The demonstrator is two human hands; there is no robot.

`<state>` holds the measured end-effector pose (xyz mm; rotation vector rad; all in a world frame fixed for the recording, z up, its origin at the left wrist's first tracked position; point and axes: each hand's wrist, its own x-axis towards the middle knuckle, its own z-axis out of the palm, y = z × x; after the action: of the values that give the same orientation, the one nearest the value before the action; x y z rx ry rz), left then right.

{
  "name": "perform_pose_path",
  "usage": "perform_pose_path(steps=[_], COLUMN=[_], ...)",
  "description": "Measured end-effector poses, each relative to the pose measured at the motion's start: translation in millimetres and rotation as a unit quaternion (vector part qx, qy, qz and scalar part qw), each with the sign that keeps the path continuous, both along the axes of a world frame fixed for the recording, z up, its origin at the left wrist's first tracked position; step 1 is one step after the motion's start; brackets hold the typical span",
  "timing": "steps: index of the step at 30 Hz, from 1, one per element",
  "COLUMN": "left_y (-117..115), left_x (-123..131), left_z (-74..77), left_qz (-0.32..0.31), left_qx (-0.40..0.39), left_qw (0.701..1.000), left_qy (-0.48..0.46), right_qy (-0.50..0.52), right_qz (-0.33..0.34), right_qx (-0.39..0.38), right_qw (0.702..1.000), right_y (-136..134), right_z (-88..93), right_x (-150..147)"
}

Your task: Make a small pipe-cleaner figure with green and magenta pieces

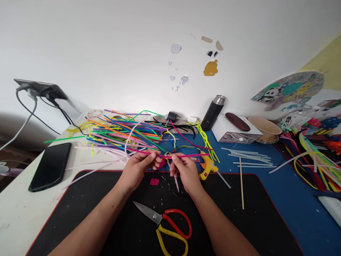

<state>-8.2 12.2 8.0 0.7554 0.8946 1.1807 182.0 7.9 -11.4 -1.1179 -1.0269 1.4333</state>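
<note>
A magenta pipe cleaner (195,155) stretches level between my two hands above the black mat. My left hand (138,167) pinches it between thumb and fingers. My right hand (186,173) pinches it a little further right, and its free end sticks out past that hand. Below my right fingers a pale pointed piece (177,185) hangs down; its upper part is hidden. Beneath the hands lies a small magenta piece (154,181). Scissors (160,217) with one red and one yellow handle rest on the mat nearer me, blades pointing left.
Many coloured pipe cleaners (125,129) are heaped behind my hands. A yellow glue gun (206,167) sits right of them, near glue sticks (250,156) and a wooden stick (241,185). A black thermos (212,113) stands by the wall. A phone (50,167) lies left.
</note>
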Motion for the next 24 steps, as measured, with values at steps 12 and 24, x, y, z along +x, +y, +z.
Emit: perform_pose_path(steps=[12, 24], left_y=[1.5, 5.9], left_x=[-2.7, -9.6], left_z=[0.7, 2.6], left_qz=[0.035, 0.107], left_qx=[0.015, 0.005], left_qw=[0.999, 0.994], left_qy=[0.005, -0.019], right_qy=[-0.004, 0.102], right_qz=[-0.024, -0.177], right_qx=[-0.004, -0.058], right_qw=[1.000, 0.977], right_y=[-0.9, 32.7], right_z=[3.9, 15.2], right_x=[-1.1, 29.4])
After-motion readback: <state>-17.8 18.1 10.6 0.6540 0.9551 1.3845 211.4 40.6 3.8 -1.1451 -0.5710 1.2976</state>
